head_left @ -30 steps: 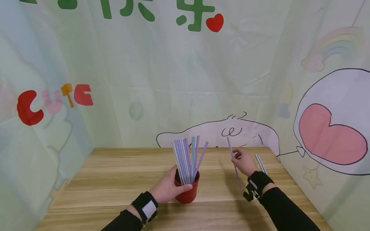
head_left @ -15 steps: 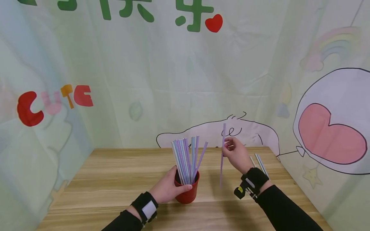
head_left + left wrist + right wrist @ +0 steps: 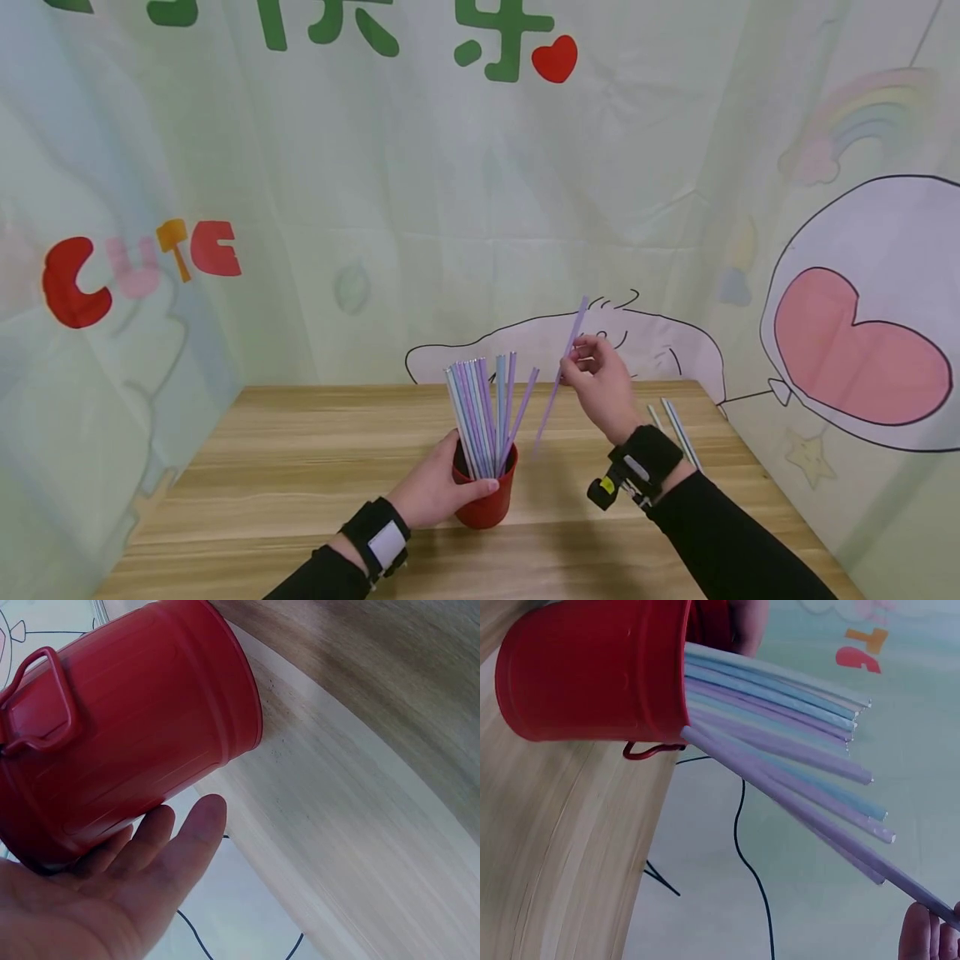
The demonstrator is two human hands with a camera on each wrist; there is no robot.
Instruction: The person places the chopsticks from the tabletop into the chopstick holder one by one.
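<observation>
A small red metal bucket (image 3: 483, 508) stands upright on the table, holding a bunch of purple, blue and whitish straws (image 3: 474, 408). My left hand (image 3: 433, 490) holds the bucket from its left side, thumb across the near rim; its fingers (image 3: 196, 829) lie against the wall in the left wrist view. Between thumb and fingers, my right hand (image 3: 603, 387) pinches a purple straw (image 3: 552, 404) near its upper part. That straw slants down toward the bucket, right of the bunch. In the right wrist view its lower end overlaps the bucket rim, beside a wire side handle (image 3: 651, 752).
Several loose pale straws (image 3: 682, 435) lie on the wooden table (image 3: 322, 467) at the right, partly behind my right wrist. A printed cloth backdrop (image 3: 300, 208) hangs behind the table and on both sides.
My right hand has moved left and upward with the purple straw, away from the loose straws. The straw now tilts with its lower end toward the bucket. My left hand and the bucket stay put.
</observation>
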